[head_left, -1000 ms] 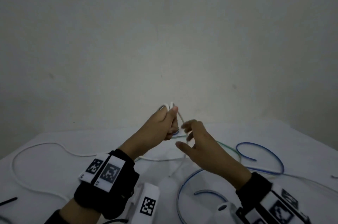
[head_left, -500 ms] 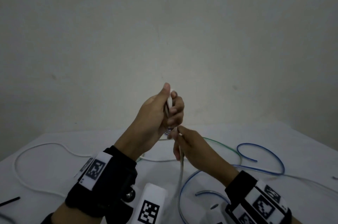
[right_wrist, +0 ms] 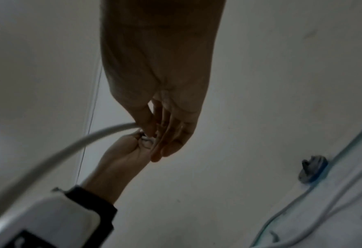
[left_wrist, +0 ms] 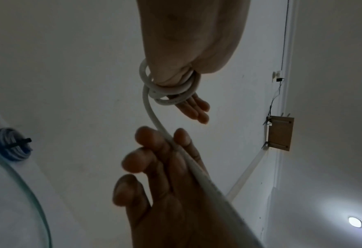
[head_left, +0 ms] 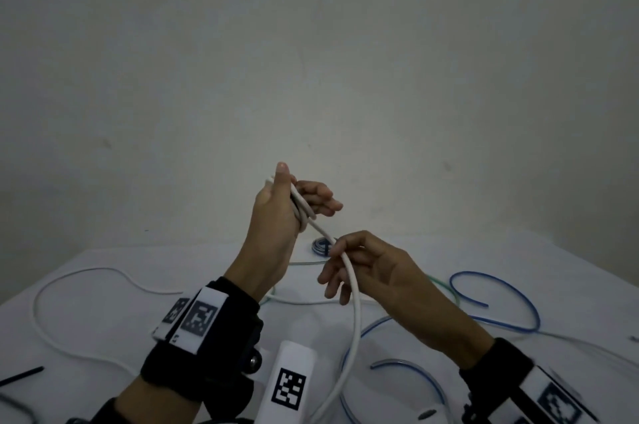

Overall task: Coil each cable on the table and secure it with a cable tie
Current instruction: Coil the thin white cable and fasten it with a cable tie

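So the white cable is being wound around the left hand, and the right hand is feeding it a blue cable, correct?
Not quite. The winding on the left hand is right, but the right hand feeds the same white cable, not a blue one. The head view shows the blue cable lying on the table.

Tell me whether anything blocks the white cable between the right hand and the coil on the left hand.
Nothing visible does. The white round cable runs free through the air from the right hand, which pinches it, up to the loops wound around the left hand. The other cables lie below on the white table.
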